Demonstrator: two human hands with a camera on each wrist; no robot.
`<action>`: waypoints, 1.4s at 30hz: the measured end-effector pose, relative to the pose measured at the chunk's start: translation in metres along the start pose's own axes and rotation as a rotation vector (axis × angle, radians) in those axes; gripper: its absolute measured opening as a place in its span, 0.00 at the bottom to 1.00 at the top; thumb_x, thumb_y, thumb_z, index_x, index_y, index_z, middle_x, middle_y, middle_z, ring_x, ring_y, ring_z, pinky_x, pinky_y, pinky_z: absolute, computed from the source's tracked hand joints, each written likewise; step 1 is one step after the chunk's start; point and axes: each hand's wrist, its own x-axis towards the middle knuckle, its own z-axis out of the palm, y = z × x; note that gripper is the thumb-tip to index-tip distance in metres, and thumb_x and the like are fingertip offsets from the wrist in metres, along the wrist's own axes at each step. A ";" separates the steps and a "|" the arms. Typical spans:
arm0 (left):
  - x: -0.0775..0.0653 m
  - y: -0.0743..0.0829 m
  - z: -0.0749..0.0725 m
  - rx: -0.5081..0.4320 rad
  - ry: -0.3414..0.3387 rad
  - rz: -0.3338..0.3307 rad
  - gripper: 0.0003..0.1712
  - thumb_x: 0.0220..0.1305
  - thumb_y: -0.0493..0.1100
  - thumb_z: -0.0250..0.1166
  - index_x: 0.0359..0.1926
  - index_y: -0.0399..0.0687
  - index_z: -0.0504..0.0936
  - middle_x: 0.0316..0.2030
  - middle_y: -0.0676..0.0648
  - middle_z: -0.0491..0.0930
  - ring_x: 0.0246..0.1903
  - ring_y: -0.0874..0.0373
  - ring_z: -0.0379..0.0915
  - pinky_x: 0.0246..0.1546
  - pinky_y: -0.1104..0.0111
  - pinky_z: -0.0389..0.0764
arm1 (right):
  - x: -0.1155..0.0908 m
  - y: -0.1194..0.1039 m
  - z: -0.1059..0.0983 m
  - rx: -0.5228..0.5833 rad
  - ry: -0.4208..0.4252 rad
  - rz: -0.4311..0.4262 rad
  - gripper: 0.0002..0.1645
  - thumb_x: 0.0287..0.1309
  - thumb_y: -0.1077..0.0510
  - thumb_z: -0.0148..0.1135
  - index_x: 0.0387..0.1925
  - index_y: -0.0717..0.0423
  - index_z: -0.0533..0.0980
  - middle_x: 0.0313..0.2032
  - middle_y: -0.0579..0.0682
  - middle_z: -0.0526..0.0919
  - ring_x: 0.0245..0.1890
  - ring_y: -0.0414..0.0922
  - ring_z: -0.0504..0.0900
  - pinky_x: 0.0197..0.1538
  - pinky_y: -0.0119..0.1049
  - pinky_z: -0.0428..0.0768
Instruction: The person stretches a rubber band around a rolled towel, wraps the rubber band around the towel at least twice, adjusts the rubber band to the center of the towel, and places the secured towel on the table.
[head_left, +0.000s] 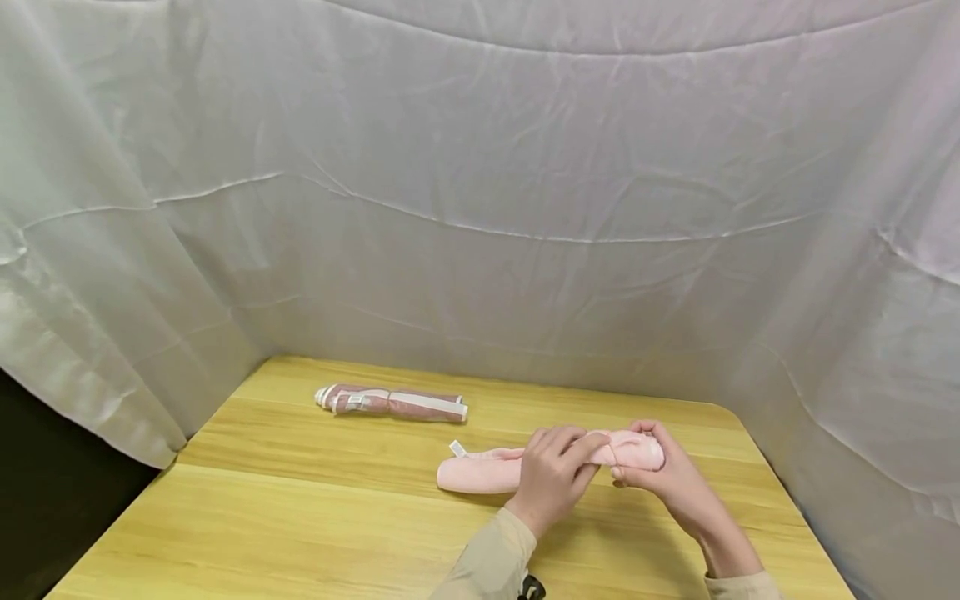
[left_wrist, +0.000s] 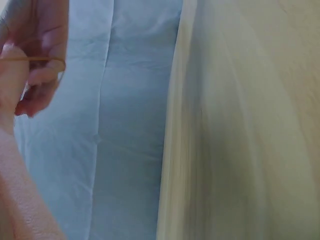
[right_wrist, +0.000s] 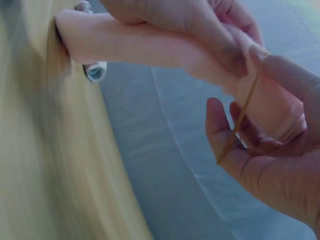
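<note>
A pink rolled towel point(head_left: 476, 475) lies along the right half of the table, with a white tag point(head_left: 457, 448) at its left end. My left hand point(head_left: 551, 475) grips the roll around its middle from above. At the right end my right hand point(head_left: 678, 487) has its fingers around the roll. A thin brown rubber band point(right_wrist: 245, 110) is stretched from the towel to a digit of my right hand in the right wrist view. This end of the roll is raised, while the left end is low at the tabletop.
Farther back to the left lies a mauve and white rolled towel point(head_left: 420, 405) with a band around its middle. The wooden table point(head_left: 262, 517) is enclosed by hanging grey-white fabric point(head_left: 525, 292) at the back and sides.
</note>
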 end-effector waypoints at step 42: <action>-0.007 -0.013 -0.001 -0.171 0.010 -0.705 0.12 0.60 0.38 0.64 0.46 0.49 0.77 0.36 0.50 0.79 0.31 0.60 0.76 0.31 0.70 0.79 | 0.030 0.059 0.057 1.812 -0.570 -0.164 0.34 0.73 0.42 0.36 0.50 0.64 0.78 0.42 0.58 0.85 0.46 0.47 0.83 0.50 0.28 0.79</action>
